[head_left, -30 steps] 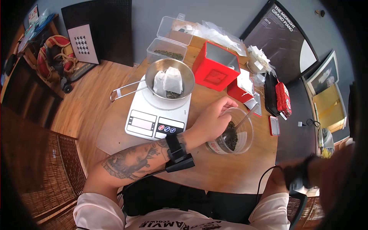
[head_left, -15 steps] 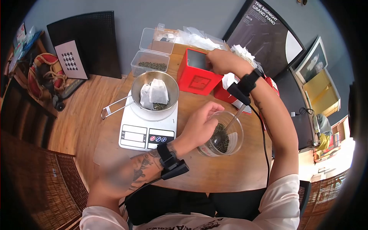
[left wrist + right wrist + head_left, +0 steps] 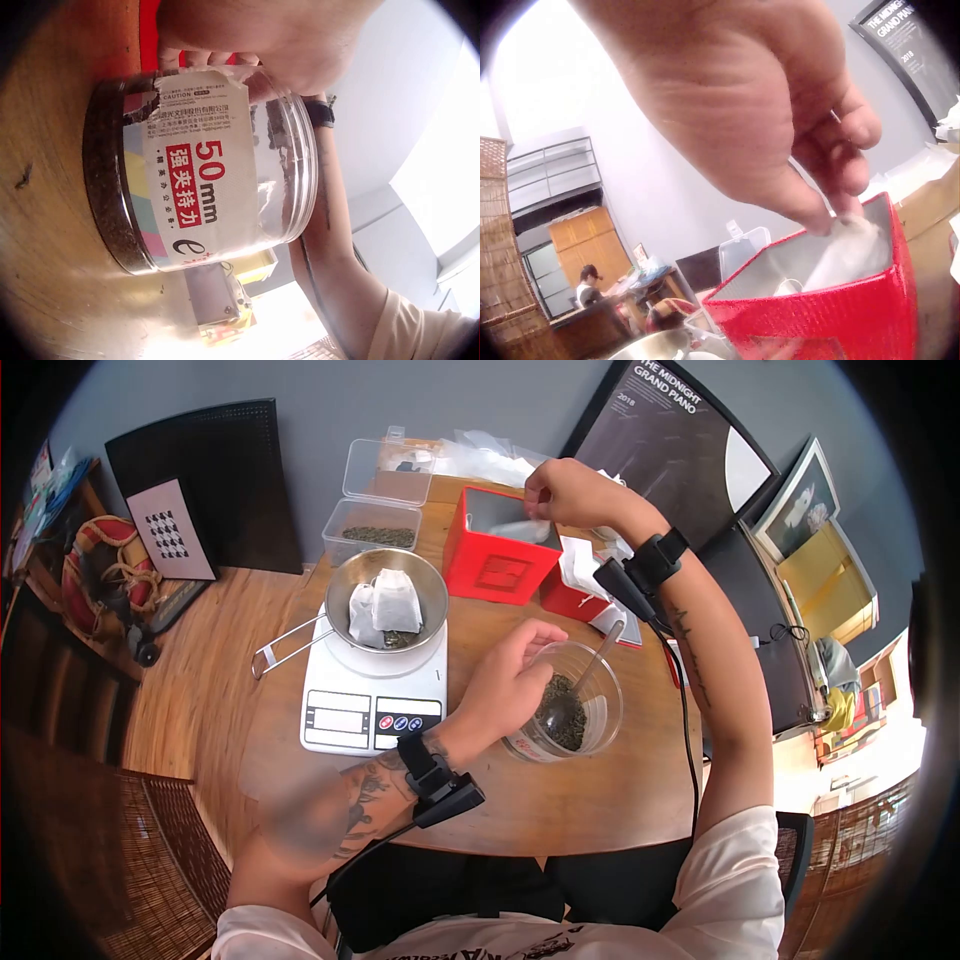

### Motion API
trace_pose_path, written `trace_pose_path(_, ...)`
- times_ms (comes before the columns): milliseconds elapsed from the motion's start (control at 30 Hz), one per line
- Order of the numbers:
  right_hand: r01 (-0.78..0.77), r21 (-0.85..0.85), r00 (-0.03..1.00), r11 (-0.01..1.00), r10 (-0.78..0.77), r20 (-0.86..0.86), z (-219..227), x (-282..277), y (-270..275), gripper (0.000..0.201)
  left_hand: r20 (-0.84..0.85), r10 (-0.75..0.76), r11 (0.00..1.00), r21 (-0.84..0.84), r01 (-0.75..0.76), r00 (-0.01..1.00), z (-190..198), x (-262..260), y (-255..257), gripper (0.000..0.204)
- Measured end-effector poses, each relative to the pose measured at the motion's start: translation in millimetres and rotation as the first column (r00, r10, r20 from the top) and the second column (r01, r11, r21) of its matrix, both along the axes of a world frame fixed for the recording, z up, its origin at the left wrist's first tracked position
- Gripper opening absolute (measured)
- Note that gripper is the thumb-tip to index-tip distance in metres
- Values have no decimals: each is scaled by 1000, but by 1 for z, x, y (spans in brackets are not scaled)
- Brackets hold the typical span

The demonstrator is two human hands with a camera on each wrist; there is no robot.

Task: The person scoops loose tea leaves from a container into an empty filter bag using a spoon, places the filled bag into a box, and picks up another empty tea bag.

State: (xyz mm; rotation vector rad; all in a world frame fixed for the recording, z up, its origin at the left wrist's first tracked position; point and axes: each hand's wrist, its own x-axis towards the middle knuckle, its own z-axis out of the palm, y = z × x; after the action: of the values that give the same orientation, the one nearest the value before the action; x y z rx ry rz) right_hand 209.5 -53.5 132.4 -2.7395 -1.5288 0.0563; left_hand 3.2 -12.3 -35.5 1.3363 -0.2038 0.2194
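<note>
Home-style room used for tea packing: wooden table (image 3: pixel 560 810), digital scale (image 3: pixel 372 695), framed posters (image 3: pixel 680 430), wicker furniture (image 3: pixel 130 840).

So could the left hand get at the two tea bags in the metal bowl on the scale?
Probably yes. The left hand grips the plastic jar just beside the scale, and the tea bags lie uncovered in the open metal bowl. It would have to let go of the jar first.
</note>
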Motion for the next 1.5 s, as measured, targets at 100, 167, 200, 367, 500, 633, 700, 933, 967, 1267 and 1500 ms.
trace_pose_path(100,1,60,1000,998,-2,18,-3,6,-15,12,-9,-5,1000,11,5,1000,1,0,1,46)
trace_pose_path(167,2,93,999,996,-7,51,-3,15,-28,13,-71,-25,1000,1,25,997,5,-2,3,46)
trace_pose_path(200,41,80,995,996,-48,89,-3,21,-37,16,-69,-35,999,1,35,997,7,-2,3,46)
trace_pose_path(367,150,-159,987,976,-139,81,-25,39,-85,33,-61,-36,999,-23,34,997,6,-2,2,47)
trace_pose_path(500,355,-154,934,922,-355,30,-41,10,-91,51,-76,-32,999,-9,31,997,5,-2,3,47)
trace_pose_path(633,226,-117,972,967,-218,83,-59,22,-99,41,-90,-37,999,0,37,995,8,-3,4,47)
trace_pose_path(700,231,-108,972,967,-224,71,-55,28,-100,40,-87,-37,999,2,38,996,8,-3,4,47)
trace_pose_path(933,254,-237,959,938,-276,-61,-39,3,-98,29,-79,-29,1000,1,29,996,8,-2,4,47)
trace_pose_path(967,253,-238,960,938,-275,-60,-41,5,-99,29,-76,-27,1000,-3,27,997,7,-2,4,47)
trace_pose_path(1267,182,-80,979,980,-188,-73,-27,14,-118,18,-45,-32,999,7,32,998,4,0,4,48)
trace_pose_path(1500,303,218,887,928,-191,-420,4,-26,-128,15,-35,-19,999,-31,18,999,8,1,6,33)
